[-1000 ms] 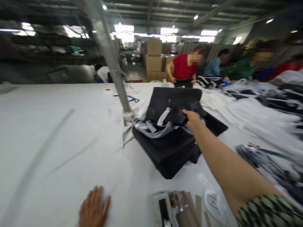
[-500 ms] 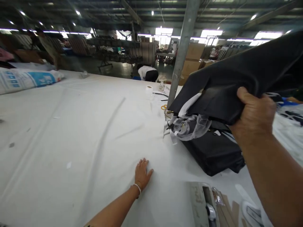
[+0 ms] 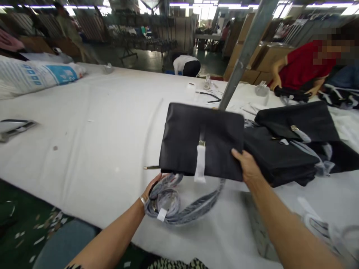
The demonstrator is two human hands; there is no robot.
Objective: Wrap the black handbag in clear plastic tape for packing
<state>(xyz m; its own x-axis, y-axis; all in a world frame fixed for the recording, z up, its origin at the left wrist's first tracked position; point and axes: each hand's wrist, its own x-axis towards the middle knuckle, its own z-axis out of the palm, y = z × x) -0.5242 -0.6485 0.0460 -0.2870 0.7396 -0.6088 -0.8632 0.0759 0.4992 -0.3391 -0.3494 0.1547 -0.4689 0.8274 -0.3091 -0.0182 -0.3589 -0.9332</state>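
Observation:
I hold a flat black bag (image 3: 202, 140) up over the white table (image 3: 92, 123), its front facing me. A small metal clasp with a white wrapped tab (image 3: 200, 164) hangs down its middle. My right hand (image 3: 246, 166) grips the bag's lower right corner, thumb on top. My left hand (image 3: 153, 186) is closed at the lower left edge, where the plastic-wrapped strap (image 3: 179, 201) loops down below the bag.
A stack of more black bags (image 3: 291, 145) lies to the right on the table. A metal pole (image 3: 246, 48) rises behind. A white sack (image 3: 36, 74) lies far left. A person in a red top (image 3: 300, 67) works at the far side, cardboard boxes behind.
The bag came off the stack and now hangs in front of me. My left hand left the tabletop and took the bag's lower left edge by the strap.

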